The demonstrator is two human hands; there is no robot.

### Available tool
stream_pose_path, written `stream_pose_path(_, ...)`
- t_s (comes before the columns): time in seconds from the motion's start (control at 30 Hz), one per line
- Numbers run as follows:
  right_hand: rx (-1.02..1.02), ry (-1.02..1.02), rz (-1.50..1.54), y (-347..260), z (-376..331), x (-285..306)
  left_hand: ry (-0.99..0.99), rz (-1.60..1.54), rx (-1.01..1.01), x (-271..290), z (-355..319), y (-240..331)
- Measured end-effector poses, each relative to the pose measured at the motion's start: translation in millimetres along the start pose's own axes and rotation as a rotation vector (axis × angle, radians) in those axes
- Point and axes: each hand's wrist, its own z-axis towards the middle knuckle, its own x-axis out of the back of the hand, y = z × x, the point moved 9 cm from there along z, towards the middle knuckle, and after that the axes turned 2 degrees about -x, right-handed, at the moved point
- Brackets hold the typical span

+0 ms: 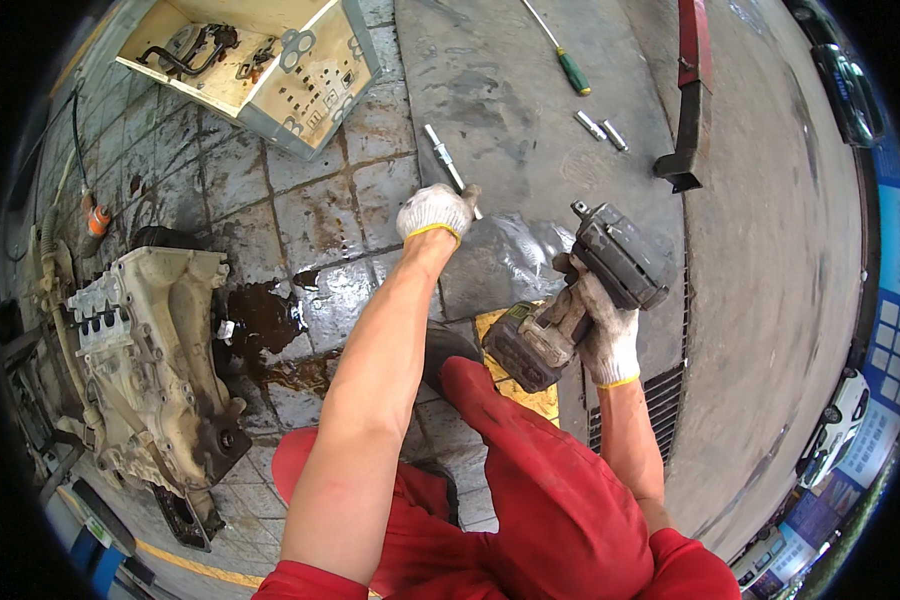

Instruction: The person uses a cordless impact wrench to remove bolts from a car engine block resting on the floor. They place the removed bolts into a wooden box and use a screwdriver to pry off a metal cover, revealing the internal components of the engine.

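I get a bright feed, clear mid-frame, dimmer at far left. White glare sits on the wet floor [342, 300] near centre. Towards the black rim, lines bow and the white car [836, 425], lower right, warps.

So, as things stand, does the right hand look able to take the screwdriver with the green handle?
Probably not yet: the right hand is wrapped around the power wrench, which would likely have to be put down first. Nothing seems to cover the screwdriver, which lies farther ahead.
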Motion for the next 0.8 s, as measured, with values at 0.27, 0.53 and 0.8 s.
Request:
stream_pose_path(0.27,0.021,-0.055,-0.024,-7.0,8.6,-10.2,0.042,-0.075,0.0,8.8,9.4,15.7)
stream_pose_path(0.53,0.11,-0.035,-0.197,2.3,6.0,0.0,0.064,-0.204,0.04,-5.1,37.0,0.0)
stream_pose_path(0.8,0.012,-0.153,-0.075,13.5,8.8,-31.0,-0.014,-0.48,-0.182,42.9,5.6,-2.6)
